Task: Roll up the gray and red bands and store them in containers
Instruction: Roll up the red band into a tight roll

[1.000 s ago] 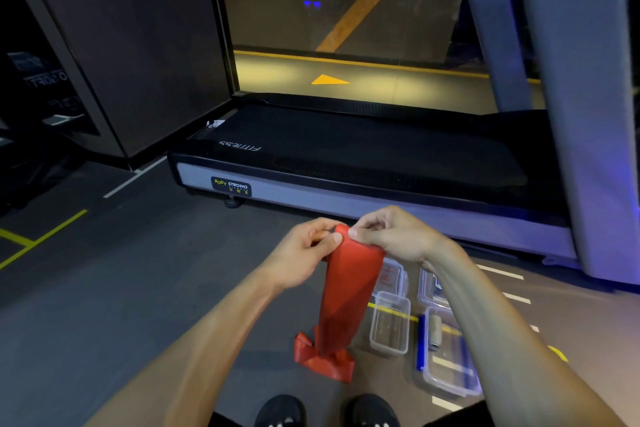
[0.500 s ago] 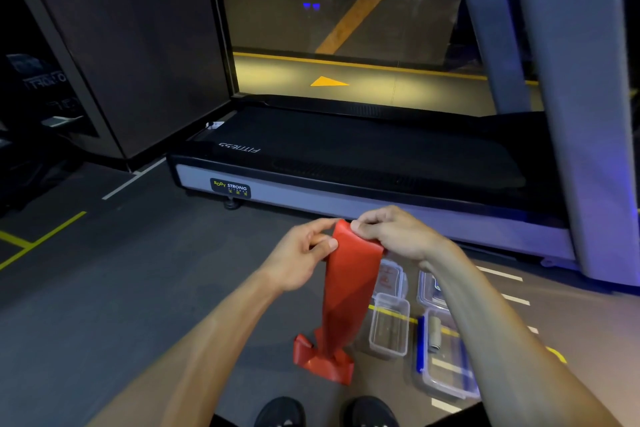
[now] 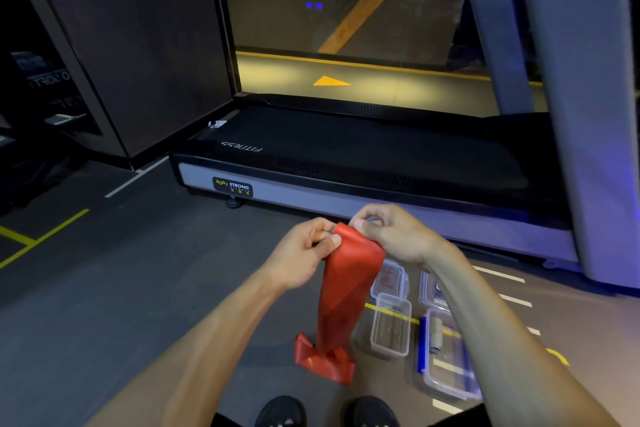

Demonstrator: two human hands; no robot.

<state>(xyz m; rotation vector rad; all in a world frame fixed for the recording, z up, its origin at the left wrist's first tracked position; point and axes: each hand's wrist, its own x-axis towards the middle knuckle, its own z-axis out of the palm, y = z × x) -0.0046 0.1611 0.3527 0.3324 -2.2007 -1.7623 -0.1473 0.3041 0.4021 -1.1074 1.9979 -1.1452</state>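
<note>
A red band hangs from both hands, its lower end crumpled on the floor by my shoes. My left hand pinches the band's top left corner between thumb and fingers. My right hand pinches the top right edge with curled fingers. An empty clear container stands open on the floor just right of the band. A rolled gray band lies in a larger clear container with blue clips, partly hidden by my right forearm.
Two clear lids lie beyond the containers. A treadmill runs across the floor ahead, its gray upright at the right. A dark panel stands at the left. Yellow and white lines mark the floor.
Both hands have stayed at the band's top edge, with the fingers shifting slightly along it. The band hangs much as before.
</note>
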